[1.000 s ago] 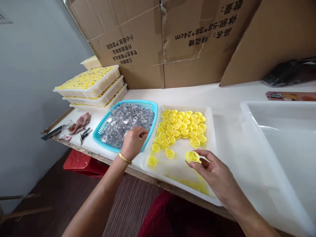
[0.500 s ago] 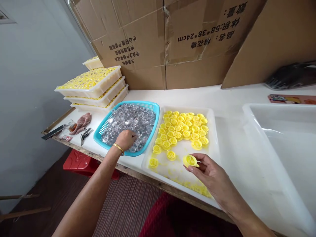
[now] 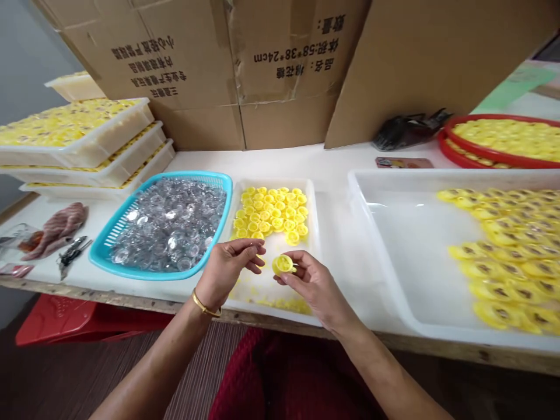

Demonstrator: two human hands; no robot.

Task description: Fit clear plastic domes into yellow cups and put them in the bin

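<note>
Over the near part of the small white tray (image 3: 258, 286), a yellow cup (image 3: 283, 264) is held by the right hand (image 3: 317, 286), gripped at its side between thumb and fingers, its open mouth turned upward; the contents of the cup are too small to be made out. Just left of this cup, the left hand (image 3: 230, 265) is held above the tray's near left part with thumb and fingertips drawn close together; whether a clear piece is pinched there cannot be told. Part of the tray's left side is covered by that hand, and another cup is partly hidden behind its fingers. Across the tray's far half, yellow cups (image 3: 272, 210) are crowded, and the tray's near floor is smeared with yellow. Left of the tray, a blue basket (image 3: 149, 273) is filled with clear pieces (image 3: 175, 227), so tangled in glare that single outlines are mostly lost. Farther left, stacked trays (image 3: 131, 131) are cut off by the picture's edge. Right of the small tray, a large white tray (image 3: 415, 262) is also cut off; in it, rows of yellow pieces (image 3: 516, 268) are seen, their dark centres blurred. Beyond the small tray, the view is blocked by cardboard (image 3: 188, 128).
</note>
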